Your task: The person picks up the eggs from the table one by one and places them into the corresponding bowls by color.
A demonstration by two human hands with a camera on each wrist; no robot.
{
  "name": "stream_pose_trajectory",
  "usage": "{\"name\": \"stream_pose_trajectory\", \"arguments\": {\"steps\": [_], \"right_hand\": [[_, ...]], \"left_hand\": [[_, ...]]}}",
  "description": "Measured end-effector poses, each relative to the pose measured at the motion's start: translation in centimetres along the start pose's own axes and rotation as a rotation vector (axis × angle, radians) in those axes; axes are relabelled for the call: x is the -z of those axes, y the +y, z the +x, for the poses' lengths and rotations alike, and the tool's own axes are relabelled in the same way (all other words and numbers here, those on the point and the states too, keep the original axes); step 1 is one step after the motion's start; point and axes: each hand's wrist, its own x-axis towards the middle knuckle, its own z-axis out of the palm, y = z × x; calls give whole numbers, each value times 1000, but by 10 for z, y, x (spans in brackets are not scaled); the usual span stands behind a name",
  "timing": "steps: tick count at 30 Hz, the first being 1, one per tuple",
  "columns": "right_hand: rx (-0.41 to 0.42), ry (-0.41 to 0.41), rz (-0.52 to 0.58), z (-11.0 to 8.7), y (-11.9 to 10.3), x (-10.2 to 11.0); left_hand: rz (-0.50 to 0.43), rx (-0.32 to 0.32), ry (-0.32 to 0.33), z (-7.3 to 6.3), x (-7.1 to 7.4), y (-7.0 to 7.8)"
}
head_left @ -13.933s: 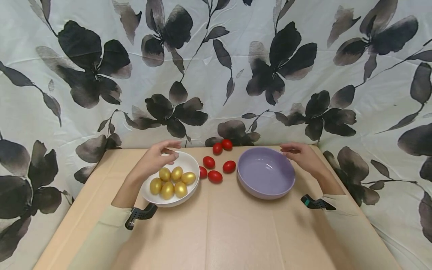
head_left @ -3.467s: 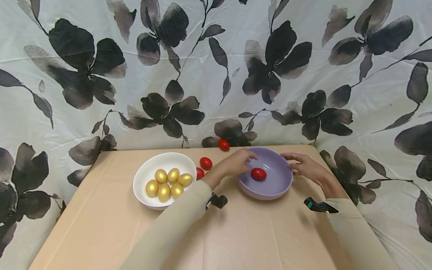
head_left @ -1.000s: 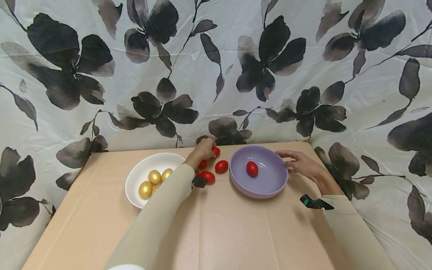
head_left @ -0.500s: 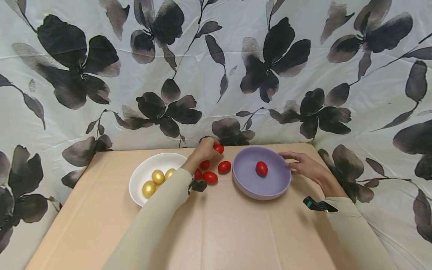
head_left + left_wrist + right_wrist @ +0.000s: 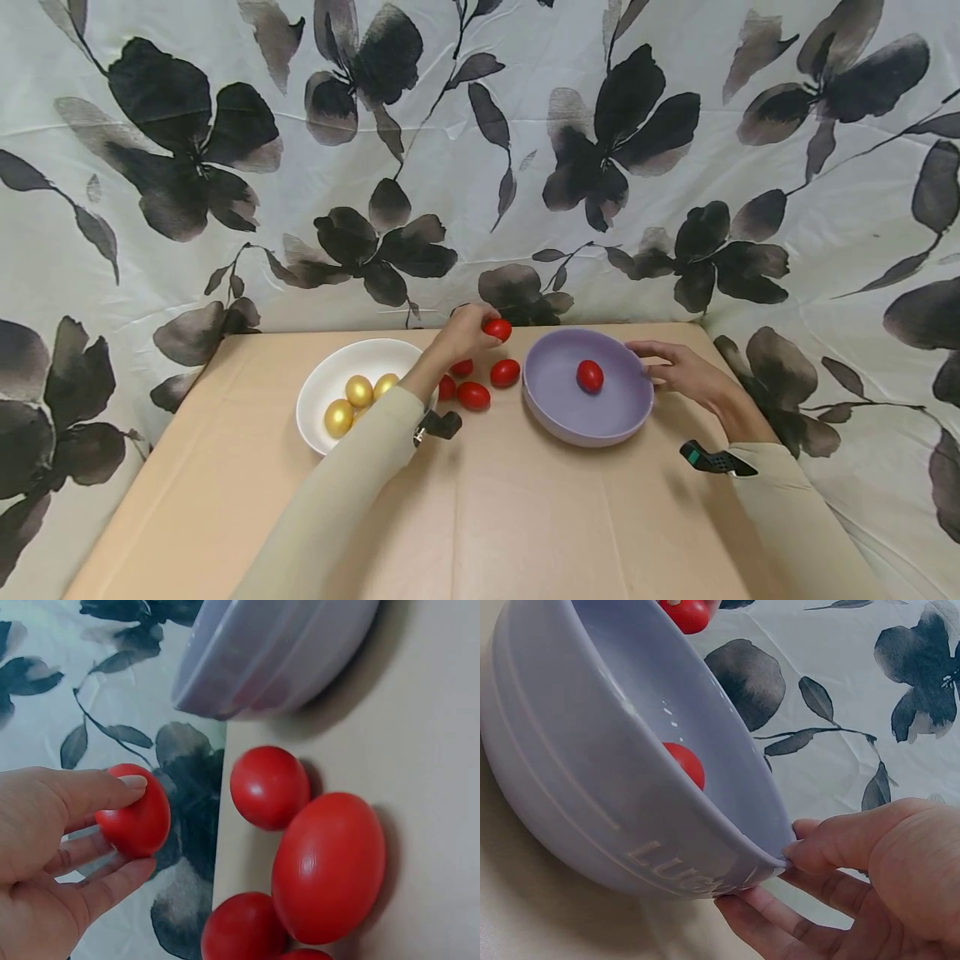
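My left hand [image 5: 459,335] pinches a red egg [image 5: 498,330] between thumb and fingertips, over the table's back edge. In the left wrist view this held egg [image 5: 139,817] is off the tabletop. Several other red eggs [image 5: 473,396] lie loose between the two bowls, partly hidden by the left hand and wrist. The purple bowl [image 5: 555,427] stands to the right with one red egg [image 5: 590,377] inside. My right hand [image 5: 686,375] holds its right rim, thumb on the lip and fingers beneath, as the right wrist view shows.
A white bowl [image 5: 309,417] of gold eggs [image 5: 339,418] stands at left, partly covered by the left forearm. A floral cloth [image 5: 480,167] hangs right behind the table's [image 5: 525,517] back edge.
An egg has come into the purple bowl, which held none in the oldest frame. My left hand went from that bowl to the back edge and took hold of another; the right hand stays.
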Motion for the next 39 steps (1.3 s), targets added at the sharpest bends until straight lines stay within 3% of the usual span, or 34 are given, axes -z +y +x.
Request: {"name": "stream_pose_trajectory", "arguments": {"steps": [6, 17, 22, 34, 39], "right_hand": [[-15, 7, -21, 1, 0, 0], [9, -5, 5, 1, 1, 1], [17, -6, 9, 2, 4, 1], [-13, -1, 7, 1, 3, 1], [-5, -10, 33, 0, 1, 1]], "left_hand": [[-47, 1, 3, -10, 0, 12], [-80, -57, 1, -27, -2, 36], [-122, -53, -29, -35, -5, 44], [-153, -100, -70, -50, -17, 57], [-159, -158, -87, -51, -24, 57]]}}
